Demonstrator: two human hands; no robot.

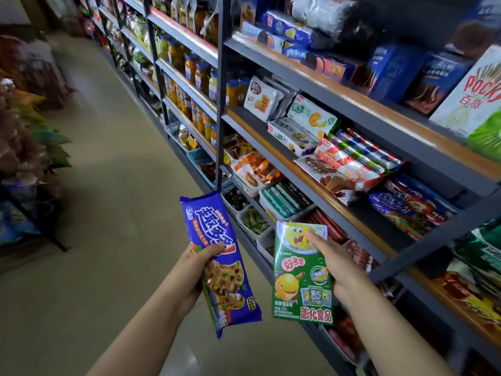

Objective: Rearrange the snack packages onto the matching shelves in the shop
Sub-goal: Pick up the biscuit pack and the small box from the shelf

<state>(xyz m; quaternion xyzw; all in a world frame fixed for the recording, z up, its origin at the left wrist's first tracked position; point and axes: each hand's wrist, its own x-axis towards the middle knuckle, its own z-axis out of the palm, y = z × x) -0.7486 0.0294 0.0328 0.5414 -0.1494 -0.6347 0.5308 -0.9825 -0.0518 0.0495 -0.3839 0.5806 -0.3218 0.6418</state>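
Observation:
My left hand (pixel 193 270) grips a long blue cookie package (pixel 217 234) by its middle, holding it upright over the aisle floor. My right hand (pixel 334 263) holds a green snack box (pixel 298 289) with a yellow cartoon figure on it, thumb across its front. Both packages hang side by side in front of the lower shelves. A matching blue cookie package (pixel 398 204) lies on the third shelf at the right, below the wafer packs (pixel 344 169).
A tall grey shelf unit (pixel 311 69) runs along the right, with blue biscuit boxes on top, cracker packs in the middle and white bins of small snacks low down. Jars fill the shelves farther back. A snack rack (pixel 24 147) stands at the left of the beige aisle floor.

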